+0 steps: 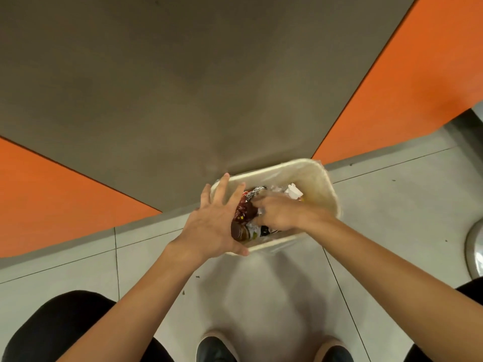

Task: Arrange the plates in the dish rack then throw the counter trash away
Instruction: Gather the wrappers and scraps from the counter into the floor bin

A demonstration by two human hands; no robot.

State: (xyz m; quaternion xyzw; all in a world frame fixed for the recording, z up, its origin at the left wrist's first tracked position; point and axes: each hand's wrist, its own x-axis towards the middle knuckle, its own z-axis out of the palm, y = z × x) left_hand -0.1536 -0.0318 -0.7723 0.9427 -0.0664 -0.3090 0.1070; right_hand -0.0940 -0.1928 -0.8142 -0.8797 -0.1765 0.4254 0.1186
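A white trash bin point(324, 184) with a clear liner stands on the floor in a corner. Inside lie a red wrapper point(242, 209), crumpled foil point(254, 192), white paper point(294, 190) and a bottle with a brown cap point(238, 231). My left hand point(209, 223) hovers over the bin's left rim with its fingers spread and nothing in it. My right hand point(278, 214) reaches into the bin from the right, its blurred fingertips against the red wrapper. Whether it holds anything is unclear. No plates or dish rack are in view.
Orange cabinet fronts point(52, 194) flank the corner on both sides point(407, 87), with a grey-brown panel point(183, 87) between them. The floor is grey tile point(392, 218). A round metal object point(475, 249) sits at the right edge. My shoes point(217, 348) stand just before the bin.
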